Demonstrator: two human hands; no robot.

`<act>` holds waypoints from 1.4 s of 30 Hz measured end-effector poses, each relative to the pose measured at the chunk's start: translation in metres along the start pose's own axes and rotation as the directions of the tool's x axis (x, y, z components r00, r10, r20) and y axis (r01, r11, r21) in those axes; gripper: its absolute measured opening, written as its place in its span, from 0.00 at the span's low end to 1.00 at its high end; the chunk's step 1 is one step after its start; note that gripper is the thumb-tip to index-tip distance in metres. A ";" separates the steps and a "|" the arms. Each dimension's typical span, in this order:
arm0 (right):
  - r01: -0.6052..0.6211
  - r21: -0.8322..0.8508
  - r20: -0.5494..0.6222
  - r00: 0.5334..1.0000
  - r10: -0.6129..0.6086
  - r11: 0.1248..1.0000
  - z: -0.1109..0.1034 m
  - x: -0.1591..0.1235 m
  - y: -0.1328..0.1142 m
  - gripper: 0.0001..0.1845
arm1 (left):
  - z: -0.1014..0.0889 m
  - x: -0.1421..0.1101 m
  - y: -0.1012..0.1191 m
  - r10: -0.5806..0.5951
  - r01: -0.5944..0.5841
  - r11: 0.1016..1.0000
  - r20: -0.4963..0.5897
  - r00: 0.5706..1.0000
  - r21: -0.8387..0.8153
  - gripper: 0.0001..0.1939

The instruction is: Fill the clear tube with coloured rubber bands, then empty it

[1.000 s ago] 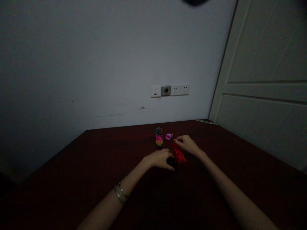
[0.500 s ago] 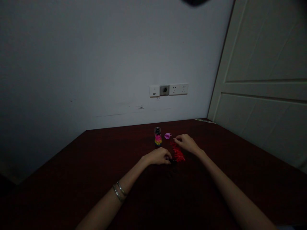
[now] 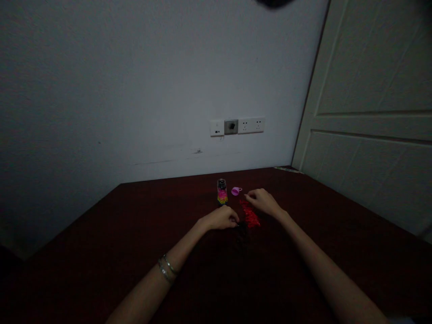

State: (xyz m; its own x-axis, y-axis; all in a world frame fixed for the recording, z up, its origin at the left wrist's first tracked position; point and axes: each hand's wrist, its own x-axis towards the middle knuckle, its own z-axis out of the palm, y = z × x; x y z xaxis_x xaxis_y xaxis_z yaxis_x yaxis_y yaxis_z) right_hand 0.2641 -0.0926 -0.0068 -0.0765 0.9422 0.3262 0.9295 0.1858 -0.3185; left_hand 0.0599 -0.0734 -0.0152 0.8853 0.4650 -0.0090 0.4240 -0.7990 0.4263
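Note:
My left hand [image 3: 223,218] is closed in a pinch low over the table, beside a patch of small black pieces [image 3: 241,234] that barely stand out from the dark wood. Whatever its fingertips hold is too small and dark to make out. Just beyond it stands a small clear bottle [image 3: 222,192] with black, pink and yellow layers inside. Fingers pinched together, my right hand [image 3: 261,199] hovers by the upper end of a pile of small shiny red pieces [image 3: 250,217]. I cannot tell what is in that pinch. A pink cap with a loop [image 3: 235,191] lies between bottle and right hand.
The dark reddish table [image 3: 151,198] reaches a pale wall with sockets and switches [image 3: 238,126]. A white panelled door [image 3: 367,103] borders the table on the right. A thin light strip [image 3: 288,170] lies near the far right corner.
My left hand has drawn slightly left and up, away from the black pieces, which now show more spread out. My right hand, the bottle and the cap have stayed put.

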 end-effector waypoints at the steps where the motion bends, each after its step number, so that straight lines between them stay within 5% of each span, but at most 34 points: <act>1: 0.001 0.000 -0.001 1.000 -0.001 1.000 0.000 0.000 0.001 0.21 | 0.000 0.000 0.000 0.000 -0.001 1.000 -0.002 1.000 -0.004 0.13; 24: -0.019 0.037 -0.017 1.000 0.020 0.999 0.002 0.003 0.007 0.21 | -0.011 -0.001 -0.009 -0.018 0.008 0.994 -0.099 0.995 -0.105 0.14; 31: -0.003 0.036 -0.009 1.000 0.004 0.999 0.002 0.003 0.007 0.21 | -0.027 -0.007 -0.007 -0.066 0.038 0.988 -0.187 0.980 -0.150 0.12; 42: 0.060 0.204 -0.029 0.998 -0.056 0.977 0.000 0.007 -0.004 0.24 | -0.078 -0.013 -0.024 -0.225 0.056 0.953 -0.575 0.787 -0.296 0.12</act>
State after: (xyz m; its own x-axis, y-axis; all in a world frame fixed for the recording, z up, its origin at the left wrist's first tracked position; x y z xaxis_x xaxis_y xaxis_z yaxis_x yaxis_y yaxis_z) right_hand 0.2601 -0.0869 -0.0038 -0.1175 0.9218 0.3693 0.8303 0.2952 -0.4727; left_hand 0.0230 -0.0308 0.0453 0.4914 0.7646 0.4171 0.3970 -0.6229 0.6741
